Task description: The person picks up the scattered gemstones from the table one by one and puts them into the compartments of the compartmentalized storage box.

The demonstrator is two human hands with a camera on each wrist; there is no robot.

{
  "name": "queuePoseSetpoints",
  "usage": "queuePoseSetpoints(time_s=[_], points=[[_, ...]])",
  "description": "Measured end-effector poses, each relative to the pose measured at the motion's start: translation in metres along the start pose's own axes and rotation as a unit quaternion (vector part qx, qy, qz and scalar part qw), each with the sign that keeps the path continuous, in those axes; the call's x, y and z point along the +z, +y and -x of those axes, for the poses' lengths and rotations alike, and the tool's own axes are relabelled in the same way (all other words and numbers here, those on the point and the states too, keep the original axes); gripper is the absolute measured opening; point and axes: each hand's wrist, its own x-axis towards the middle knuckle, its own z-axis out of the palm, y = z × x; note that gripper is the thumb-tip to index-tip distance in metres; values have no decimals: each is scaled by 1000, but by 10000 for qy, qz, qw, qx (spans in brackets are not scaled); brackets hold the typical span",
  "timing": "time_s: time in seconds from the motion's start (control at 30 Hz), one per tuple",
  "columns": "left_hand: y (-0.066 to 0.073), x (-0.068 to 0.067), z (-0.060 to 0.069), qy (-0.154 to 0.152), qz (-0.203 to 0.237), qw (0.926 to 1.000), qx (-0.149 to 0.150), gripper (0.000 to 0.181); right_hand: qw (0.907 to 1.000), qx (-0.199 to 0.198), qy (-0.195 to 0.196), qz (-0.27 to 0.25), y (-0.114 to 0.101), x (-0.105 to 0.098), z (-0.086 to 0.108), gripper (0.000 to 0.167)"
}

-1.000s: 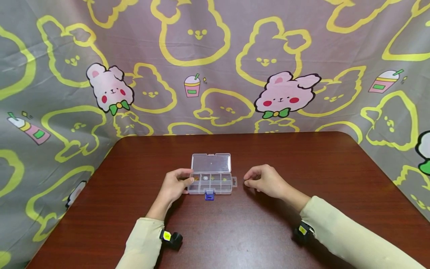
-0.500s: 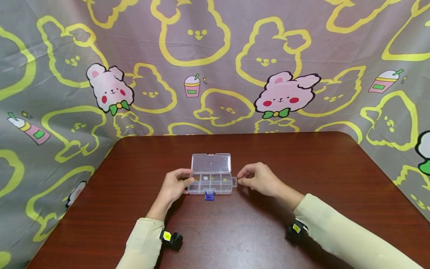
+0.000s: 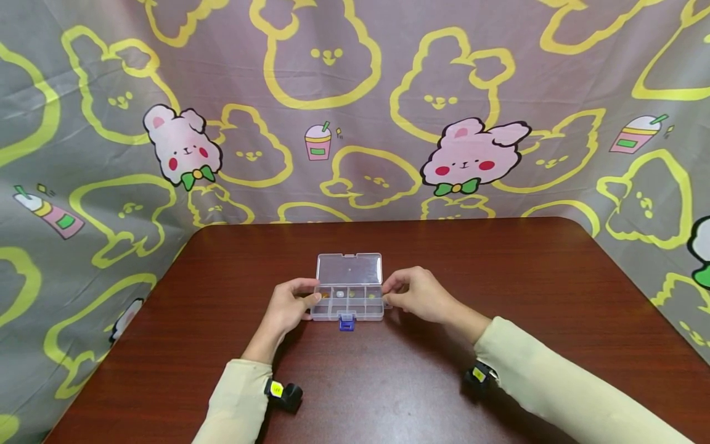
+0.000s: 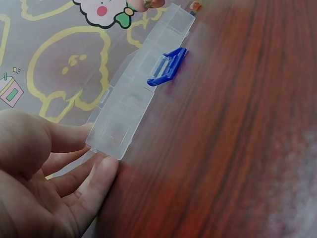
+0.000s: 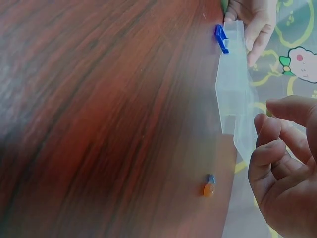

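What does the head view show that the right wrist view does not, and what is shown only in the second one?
Only the head view: small white and yellowish pieces in the back compartments of the clear plastic divided box, and the black wrist cameras.

Only the right wrist view: a tiny greenish piece pinched by the right hand, and a small orange-and-blue object on the wooden table.

Both: the box, its blue latch, the left hand, the right hand, the table and the rabbit-print cloth.
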Motion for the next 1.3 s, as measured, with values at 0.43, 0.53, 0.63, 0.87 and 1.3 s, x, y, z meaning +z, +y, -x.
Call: queuePoseSetpoints(time_s=[0.43,0.53,0.63,0.87,1.3], points=[[3,-2,1,-73,-48,9999,-78,30,9997,-225,-92,56,-11,12,-8,5],[4,-2,2,-80,-57,9999,-107,30,9995,-271,-121,61,-11,15,-11,5],[4,-3,2,-103,-53,9999,-104,30,9995,-284,-137,75,-12,18,-14,4],[4,-2,1,-100,-13,9999,-129,30,9984,-486,-100,254,-17,26,-19,5],[1,-1,0,-103,121,9999,-9,30,9979,-593,-121,227,-26,43,-28,4]])
